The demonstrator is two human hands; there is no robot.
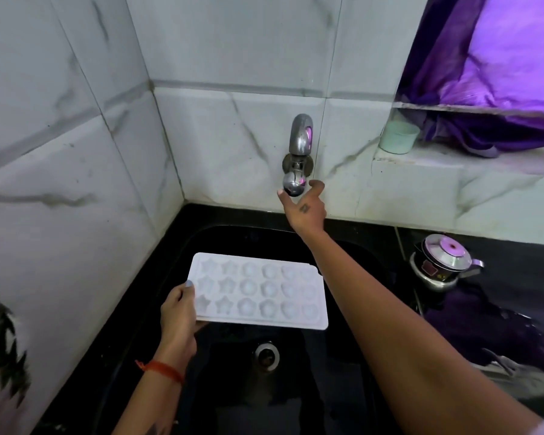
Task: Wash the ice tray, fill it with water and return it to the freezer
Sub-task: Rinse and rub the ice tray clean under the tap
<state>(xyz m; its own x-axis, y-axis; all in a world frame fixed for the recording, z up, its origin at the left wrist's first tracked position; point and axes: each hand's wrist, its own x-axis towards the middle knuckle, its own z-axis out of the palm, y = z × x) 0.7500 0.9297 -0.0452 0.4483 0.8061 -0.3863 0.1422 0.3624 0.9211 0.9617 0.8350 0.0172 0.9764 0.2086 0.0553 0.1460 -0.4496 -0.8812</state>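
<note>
My left hand [178, 312] grasps the white ice tray [259, 291] by its left edge, thumb on top, holding it level over the black sink [201, 246] above the drain [267, 356]. Its star and round moulds face up. My right hand [303, 208] reaches to the steel tap [299, 152] on the tiled wall, grip released, forefinger and thumb either side of its round knob. A kettle [443, 265] stands on the surface to the right.

Ice tray [259, 290] matt white plastic; tap [299, 155] shiny metal; sink [352, 387] glossy black (wet-looking); wall tiles [76, 152] smooth marbled.
</note>
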